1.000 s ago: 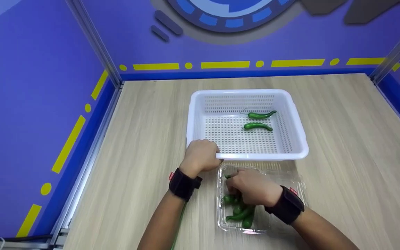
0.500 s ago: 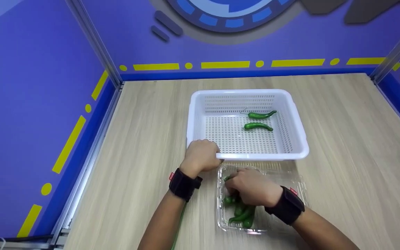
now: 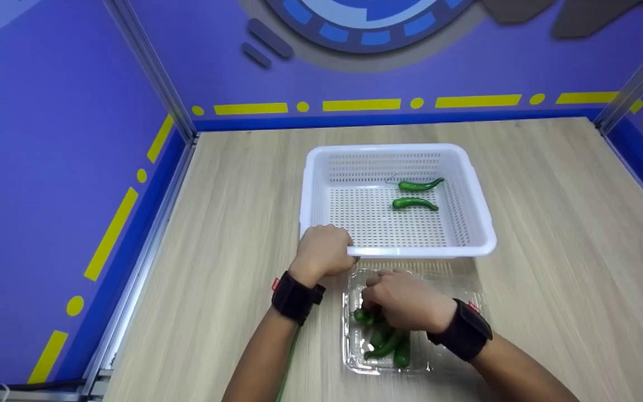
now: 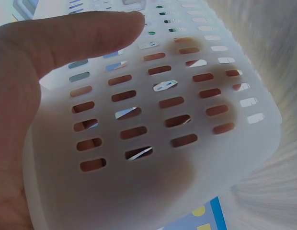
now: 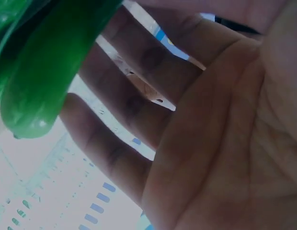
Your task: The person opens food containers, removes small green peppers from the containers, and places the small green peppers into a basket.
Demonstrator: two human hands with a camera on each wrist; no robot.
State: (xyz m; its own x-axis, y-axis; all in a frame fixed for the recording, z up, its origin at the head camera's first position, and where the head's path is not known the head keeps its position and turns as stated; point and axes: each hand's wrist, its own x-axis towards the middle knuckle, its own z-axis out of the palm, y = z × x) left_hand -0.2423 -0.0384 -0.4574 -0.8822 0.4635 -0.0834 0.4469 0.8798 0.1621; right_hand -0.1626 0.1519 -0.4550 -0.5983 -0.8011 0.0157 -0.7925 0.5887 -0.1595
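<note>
My left hand (image 3: 324, 251) grips the near left corner of a white slotted plastic basket (image 3: 422, 252). In the left wrist view the thumb lies along one face of the basket wall (image 4: 177, 163), and the fingers show through its slots from behind. Two curved green chili peppers (image 3: 417, 203) lie inside on the right. In front stands a clear plastic box (image 3: 345, 346) with several green peppers (image 3: 402, 354). My right hand (image 3: 405, 301) reaches down into it, fingers bent. Close up, its fingers meet a glossy green pepper (image 5: 48, 76), which hides the fingertips.
The box's clear lid lies folded out to the right, partly under the right wrist. Both wrists wear black bands (image 3: 293, 297). A wooden tabletop (image 3: 232, 223) surrounds the basket, bounded by blue printed panels (image 3: 355, 84) and metal rails.
The clear box has slid slightly left, and the peppers in it have shifted. A pepper tip beyond the right fingers is out of sight. The left hand and basket stay put.
</note>
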